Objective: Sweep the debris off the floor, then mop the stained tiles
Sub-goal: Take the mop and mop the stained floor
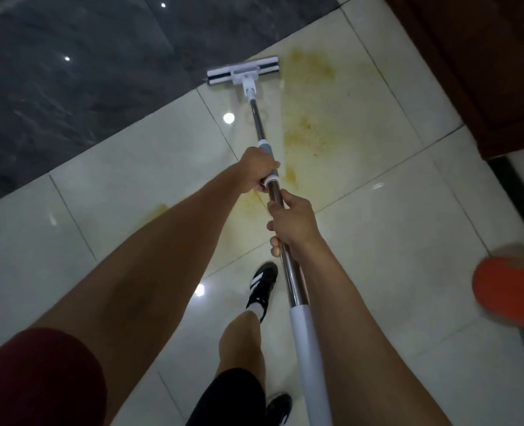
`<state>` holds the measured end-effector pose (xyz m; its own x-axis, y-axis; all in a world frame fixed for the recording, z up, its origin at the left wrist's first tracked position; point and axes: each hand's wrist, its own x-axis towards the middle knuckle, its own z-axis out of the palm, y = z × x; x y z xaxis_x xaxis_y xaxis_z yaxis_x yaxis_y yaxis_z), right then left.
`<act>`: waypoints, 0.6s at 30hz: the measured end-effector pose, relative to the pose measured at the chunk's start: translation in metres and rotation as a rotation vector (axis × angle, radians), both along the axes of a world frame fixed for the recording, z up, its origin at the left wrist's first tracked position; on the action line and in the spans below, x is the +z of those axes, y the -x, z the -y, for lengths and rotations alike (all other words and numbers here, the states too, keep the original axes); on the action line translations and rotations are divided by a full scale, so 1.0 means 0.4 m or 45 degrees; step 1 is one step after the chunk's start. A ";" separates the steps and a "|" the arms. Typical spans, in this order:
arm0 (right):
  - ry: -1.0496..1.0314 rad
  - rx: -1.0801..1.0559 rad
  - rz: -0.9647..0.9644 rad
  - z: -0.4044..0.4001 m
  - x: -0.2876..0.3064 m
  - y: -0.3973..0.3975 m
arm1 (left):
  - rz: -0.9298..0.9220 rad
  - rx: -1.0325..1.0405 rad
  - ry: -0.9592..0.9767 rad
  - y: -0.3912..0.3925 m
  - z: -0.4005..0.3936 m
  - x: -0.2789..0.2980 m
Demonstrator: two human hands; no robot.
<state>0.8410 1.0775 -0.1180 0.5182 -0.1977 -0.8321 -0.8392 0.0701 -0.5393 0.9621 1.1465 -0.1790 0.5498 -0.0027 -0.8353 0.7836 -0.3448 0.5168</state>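
Both grips, left hand (259,170) ahead of right hand (291,222), clasp the sponge mop (243,71); no debris visible, yellow stains (308,130) beyond them remain unmopped.

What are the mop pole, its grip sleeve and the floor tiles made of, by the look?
Mop pole: polished metal, likely steel; mirror-like sheen. Its lower section is matte white, probably plastic or a coating. Grip sleeve, held by the left hand: dull grey, rubber or plastic. Floor tiles: glazed ceramic or porcelain; they reflect lights, with grout lines.
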 end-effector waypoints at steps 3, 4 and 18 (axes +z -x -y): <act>0.014 0.031 0.012 0.011 -0.027 -0.146 | -0.011 0.064 0.018 -0.138 0.011 -0.016; 0.023 0.050 0.025 0.013 -0.038 -0.186 | -0.020 0.078 0.014 -0.176 0.014 -0.021; 0.102 0.147 0.063 0.082 -0.091 -0.213 | -0.066 0.048 -0.047 -0.215 0.092 -0.046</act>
<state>0.9261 1.0449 -0.1543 0.5817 -0.1994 -0.7886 -0.8112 -0.0705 -0.5805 1.0481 1.1098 -0.1973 0.5047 0.0488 -0.8619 0.8218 -0.3328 0.4624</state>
